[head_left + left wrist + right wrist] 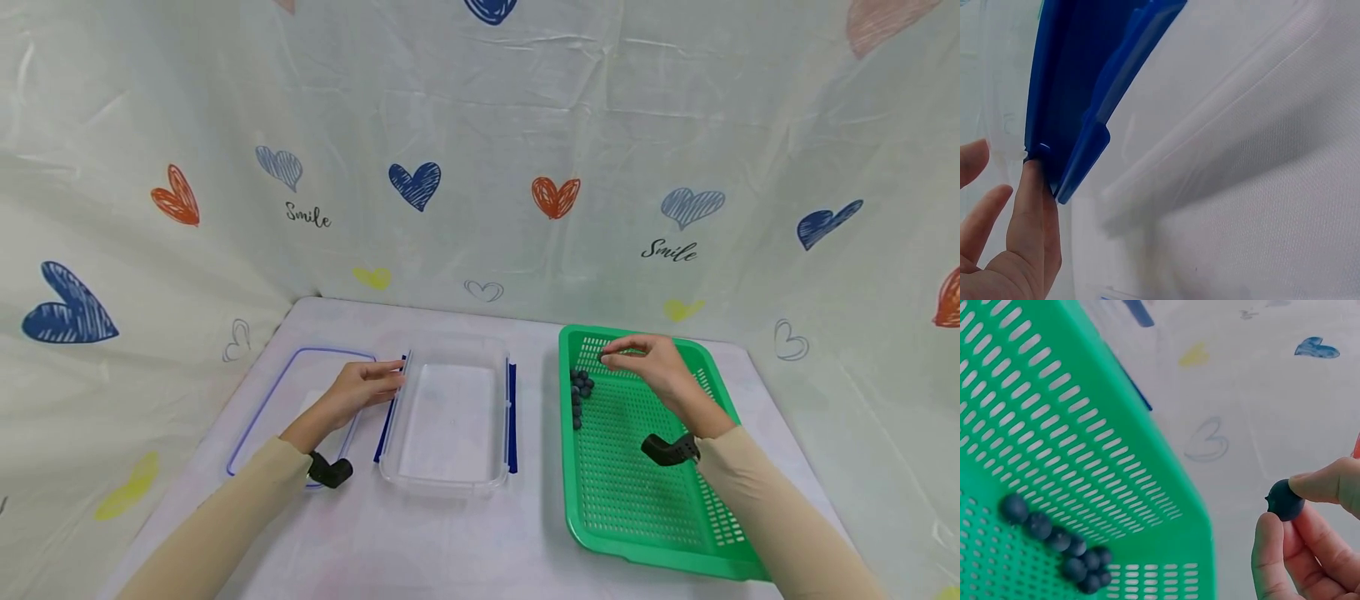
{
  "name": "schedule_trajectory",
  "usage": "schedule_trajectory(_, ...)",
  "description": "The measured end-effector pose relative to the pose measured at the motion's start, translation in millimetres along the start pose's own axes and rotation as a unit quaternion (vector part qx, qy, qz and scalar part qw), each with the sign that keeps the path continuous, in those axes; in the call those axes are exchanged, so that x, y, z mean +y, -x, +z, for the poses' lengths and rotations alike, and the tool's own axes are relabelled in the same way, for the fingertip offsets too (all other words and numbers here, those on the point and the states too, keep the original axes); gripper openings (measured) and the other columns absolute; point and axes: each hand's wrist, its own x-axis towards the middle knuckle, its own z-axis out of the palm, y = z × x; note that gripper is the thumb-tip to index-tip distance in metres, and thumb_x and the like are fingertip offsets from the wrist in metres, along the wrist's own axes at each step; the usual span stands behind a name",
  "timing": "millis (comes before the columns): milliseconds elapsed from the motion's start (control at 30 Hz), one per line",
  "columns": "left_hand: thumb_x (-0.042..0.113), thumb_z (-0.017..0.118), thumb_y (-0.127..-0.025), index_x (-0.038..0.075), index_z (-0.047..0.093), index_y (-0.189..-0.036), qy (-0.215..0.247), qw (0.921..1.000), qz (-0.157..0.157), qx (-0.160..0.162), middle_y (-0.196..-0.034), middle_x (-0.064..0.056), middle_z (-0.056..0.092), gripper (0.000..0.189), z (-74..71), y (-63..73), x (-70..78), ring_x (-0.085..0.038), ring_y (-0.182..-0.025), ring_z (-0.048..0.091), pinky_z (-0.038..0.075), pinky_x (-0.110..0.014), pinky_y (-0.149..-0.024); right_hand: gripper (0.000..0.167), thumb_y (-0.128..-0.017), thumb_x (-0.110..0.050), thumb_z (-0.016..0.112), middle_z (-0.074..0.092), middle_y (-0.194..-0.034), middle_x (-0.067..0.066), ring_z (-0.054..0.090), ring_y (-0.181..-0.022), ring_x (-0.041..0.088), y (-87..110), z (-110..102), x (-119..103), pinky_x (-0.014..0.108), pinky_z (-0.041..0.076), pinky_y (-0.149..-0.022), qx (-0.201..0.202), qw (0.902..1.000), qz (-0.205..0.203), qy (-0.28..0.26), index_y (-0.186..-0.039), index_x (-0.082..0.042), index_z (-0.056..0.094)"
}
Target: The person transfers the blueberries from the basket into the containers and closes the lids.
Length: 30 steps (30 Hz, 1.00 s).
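Note:
My right hand (660,368) pinches one blueberry (1285,501) between thumb and fingertips, above the far part of a green basket (568,467). Several more blueberries (581,385) lie in that basket along its left side, bunched at the far corner. A clear plastic container (452,425) with blue side latches stands left of the basket. Against its left side rests my left hand (362,388); in the left wrist view the extended fingers (1027,212) touch the end of the hanging blue latch (1069,94), with the thumb apart. No blueberries show inside the container.
A clear lid with a blue seal (258,414) lies flat at the left, partly under my left hand and forearm. The container's other blue latch (512,417) sticks out on its right, facing the basket. A heart-printed sheet (480,242) hangs behind the white table (450,550).

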Motion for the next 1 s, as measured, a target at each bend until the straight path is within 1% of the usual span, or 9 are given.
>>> schedule_trajectory(100,0.015,0.067,-0.098,-0.006,0.051,-0.141,-0.002,1.0,0.0,0.001,-0.137,-0.027,0.055,0.051,0.0,-0.9,-0.2,-0.028,-0.117,0.062,0.056,-0.027,-0.091,0.039,-0.09,-0.022,0.078,0.065,-0.119,0.014,0.066,-0.096,0.017,-0.4,3,-5,0.054,0.04,-0.109,-0.007,0.9999,-0.003,-0.01,-0.116,0.005,0.068)
schedule_trajectory(233,0.015,0.068,-0.097,-0.005,0.051,-0.141,-0.005,1.0,-0.001,0.001,-0.138,-0.026,0.054,0.051,-0.4,-2.5,-0.3,-0.02,-0.112,0.065,0.056,-0.027,-0.09,0.04,-0.089,-0.022,0.079,0.062,-0.123,0.015,0.064,-0.1,0.014,-3.0,6,-12,0.053,0.039,-0.111,-0.016,0.9997,-0.004,-0.019,-0.116,0.006,0.068)
schedule_trajectory(367,0.014,0.068,-0.097,-0.005,0.051,-0.141,-0.005,1.0,-0.006,0.003,-0.139,-0.026,0.054,0.051,0.6,-2.5,0.1,-0.018,-0.111,0.065,0.056,-0.026,-0.09,0.038,-0.089,-0.019,0.078,0.063,-0.123,0.016,0.065,-0.102,0.024,-5.8,11,-19,0.053,0.039,-0.111,-0.026,0.999,-0.014,-0.034,-0.115,0.007,0.068)
schedule_trajectory(467,0.014,0.068,-0.097,-0.006,0.051,-0.141,-0.003,0.9999,-0.008,0.006,-0.138,-0.026,0.054,0.051,1.8,-1.6,0.0,-0.019,-0.111,0.065,0.056,-0.027,-0.09,0.035,-0.089,-0.017,0.078,0.064,-0.121,0.018,0.066,-0.1,0.027,-7.5,17,-23,0.054,0.039,-0.11,-0.034,0.9982,-0.025,-0.043,-0.113,0.007,0.068)
schedule_trajectory(533,0.014,0.068,-0.097,-0.006,0.051,-0.141,-0.005,0.9999,-0.01,0.007,-0.139,-0.026,0.054,0.051,2.2,-1.0,-0.7,-0.018,-0.11,0.065,0.056,-0.027,-0.09,0.034,-0.089,-0.016,0.077,0.063,-0.121,0.019,0.067,-0.098,0.024,-8.6,21,-26,0.053,0.04,-0.11,-0.04,0.9976,-0.032,-0.047,-0.112,0.007,0.068)
schedule_trajectory(633,0.015,0.068,-0.097,-0.005,0.051,-0.141,-0.007,0.9998,-0.015,0.007,-0.139,-0.026,0.054,0.051,1.9,-0.6,-2.1,-0.016,-0.109,0.065,0.056,-0.026,-0.09,0.033,-0.089,-0.015,0.077,0.062,-0.124,0.019,0.066,-0.1,0.021,-11.1,28,-29,0.053,0.041,-0.109,-0.051,0.9967,-0.032,-0.055,-0.112,0.008,0.068)
schedule_trajectory(700,0.014,0.068,-0.097,-0.004,0.051,-0.141,-0.006,0.9999,-0.015,0.006,-0.14,-0.026,0.053,0.05,1.5,-1.2,-2.4,-0.015,-0.109,0.065,0.055,-0.026,-0.091,0.032,-0.089,-0.015,0.077,0.061,-0.125,0.018,0.066,-0.101,0.023,-13.4,34,-33,0.051,0.043,-0.107,-0.055,0.9964,-0.029,-0.057,-0.111,0.007,0.069)
schedule_trajectory(833,0.014,0.067,-0.098,-0.005,0.051,-0.141,-0.004,1.0,-0.006,0.004,-0.14,-0.027,0.052,0.051,1.1,-2.2,-1.2,-0.016,-0.109,0.065,0.056,-0.026,-0.091,0.03,-0.089,-0.015,0.078,0.062,-0.123,0.016,0.066,-0.105,0.03,-19.5,44,-41,0.049,0.046,-0.105,-0.057,0.9964,-0.025,-0.058,-0.11,0.004,0.07)
schedule_trajectory(1000,0.013,0.068,-0.097,-0.004,0.053,-0.14,-0.004,0.9998,-0.015,0.011,-0.139,-0.026,0.054,0.049,1.9,-2.2,0.6,-0.013,-0.106,0.066,0.056,-0.026,-0.089,0.029,-0.088,-0.012,0.078,0.063,-0.12,0.017,0.069,-0.095,0.026,-26.1,58,-51,0.052,0.044,-0.106,-0.067,0.995,-0.032,-0.067,-0.11,0.006,0.07)
